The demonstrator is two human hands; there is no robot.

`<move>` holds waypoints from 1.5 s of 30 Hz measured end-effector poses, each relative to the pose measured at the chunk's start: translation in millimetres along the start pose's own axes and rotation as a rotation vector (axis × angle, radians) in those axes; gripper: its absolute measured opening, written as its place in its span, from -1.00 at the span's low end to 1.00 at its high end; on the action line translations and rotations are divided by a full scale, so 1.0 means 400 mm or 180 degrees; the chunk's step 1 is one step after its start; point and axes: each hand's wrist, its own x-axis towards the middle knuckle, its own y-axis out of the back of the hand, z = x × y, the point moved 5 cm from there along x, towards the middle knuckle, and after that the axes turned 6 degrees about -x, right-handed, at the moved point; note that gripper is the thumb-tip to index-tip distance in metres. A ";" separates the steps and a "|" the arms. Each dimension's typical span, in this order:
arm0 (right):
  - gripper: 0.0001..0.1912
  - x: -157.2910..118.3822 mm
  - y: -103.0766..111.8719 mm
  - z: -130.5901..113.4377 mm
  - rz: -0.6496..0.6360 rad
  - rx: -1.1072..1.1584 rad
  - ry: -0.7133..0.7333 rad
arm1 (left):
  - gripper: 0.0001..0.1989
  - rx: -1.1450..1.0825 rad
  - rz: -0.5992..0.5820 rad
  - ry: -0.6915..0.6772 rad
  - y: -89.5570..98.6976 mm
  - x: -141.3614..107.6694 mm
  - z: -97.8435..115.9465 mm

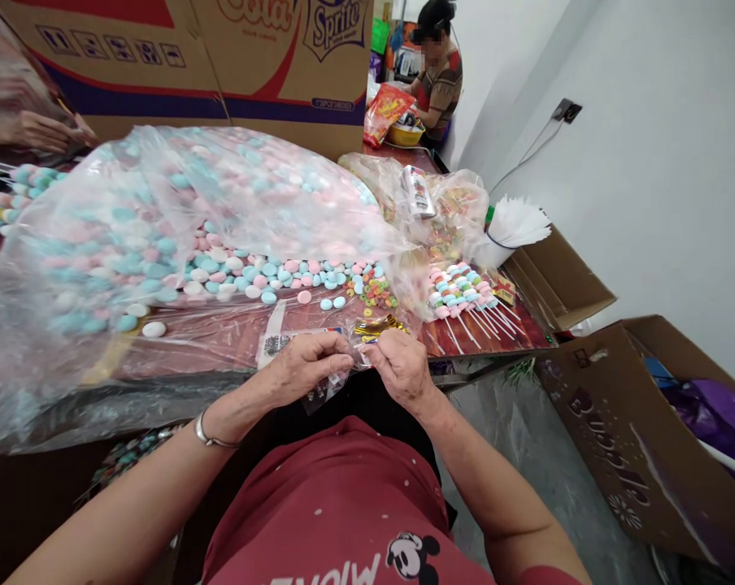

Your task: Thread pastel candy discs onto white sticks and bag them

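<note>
My left hand [311,366] is closed at the table's front edge, its thumb and fingers pinching a clear plastic bag [331,388] that hangs below them. Close beside it, my right hand [404,370] is closed too, its fingertips on a small whitish piece at the bag's other side; I cannot make out whether this is part of the bag. Gold twist ties [375,327] lie just beyond my fingers. A printed card or packet [275,345] lies by my left hand. Small ring-shaped candies [376,294] and loose pink, blue and white candies [270,272] are spread farther back.
A large plastic sack of candies [221,187] covers the table's left. Candy skewers [465,292] lie at right, near a tub of white sticks [517,223]. Cardboard boxes stand behind [270,89] and at right [617,439]. Another person's hand [47,130] is at left; a person [441,73] sits behind.
</note>
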 end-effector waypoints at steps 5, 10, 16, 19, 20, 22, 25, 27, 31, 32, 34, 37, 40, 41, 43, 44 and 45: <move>-0.69 -0.022 0.052 0.117 0.0026 0.0214 -0.0695 | -0.74 0.0220 0.0047 -0.0059 -0.007 -0.008 -0.006; -0.74 -0.077 0.138 0.340 0.0019 -0.1910 -0.1553 | -0.76 0.0232 0.0175 -0.0252 -0.001 -0.012 0.001; -0.78 -0.119 0.122 0.417 -0.0536 -0.2677 -0.1513 | -0.75 -0.0200 0.0448 -0.0272 0.014 -0.020 -0.020; -0.77 -0.121 0.135 0.419 -0.0328 -0.2719 -0.1607 | -0.74 -0.0322 0.0539 -0.0159 0.022 -0.026 -0.033; -0.75 -0.122 0.146 0.420 -0.0250 -0.2751 -0.1655 | -0.73 -0.0339 0.0546 -0.0124 0.025 -0.028 -0.036; -0.71 -0.128 0.182 0.414 0.0037 -0.2745 -0.1697 | -0.73 -0.0378 0.0576 -0.0067 0.033 -0.032 -0.040; -0.70 -0.135 0.251 0.363 0.0830 -0.2185 -0.1345 | -0.73 -0.0524 0.0626 0.0044 0.048 -0.037 -0.046; -0.78 -0.131 0.286 0.305 0.1143 -0.1546 -0.0939 | -0.72 -0.0677 0.0603 0.0123 0.056 -0.042 -0.051; -0.84 -0.095 0.287 0.182 0.0665 -0.0745 -0.0285 | -0.72 -0.0635 0.0458 0.0191 0.067 -0.052 -0.053; -0.83 -0.085 0.279 0.157 0.0534 -0.0639 -0.0137 | -0.72 -0.0633 0.0419 0.0182 0.068 -0.054 -0.052; -0.81 -0.069 0.263 0.125 0.0354 -0.0505 0.0101 | -0.72 -0.0734 0.0347 0.0193 0.069 -0.057 -0.051; -0.78 -0.056 0.243 0.112 0.0225 -0.0508 0.0308 | -0.72 -0.0927 0.0260 0.0302 0.068 -0.060 -0.057; -0.77 -0.051 0.230 0.111 0.0143 -0.0612 0.0495 | -0.75 -0.1114 0.0218 0.0402 0.066 -0.061 -0.071; -0.77 -0.050 0.228 0.110 0.0126 -0.0623 0.0554 | -0.76 -0.1186 0.0223 0.0422 0.067 -0.062 -0.076; -0.76 -0.049 0.226 0.107 0.0118 -0.0622 0.0653 | -0.76 -0.1333 0.0193 0.0477 0.065 -0.064 -0.086; -0.76 -0.048 0.227 0.106 0.0128 -0.0634 0.0672 | -0.76 -0.1399 0.0156 0.0506 0.064 -0.065 -0.088; -0.77 -0.048 0.228 0.105 0.0142 -0.0663 0.0674 | -0.75 -0.1459 0.0105 0.0537 0.062 -0.065 -0.089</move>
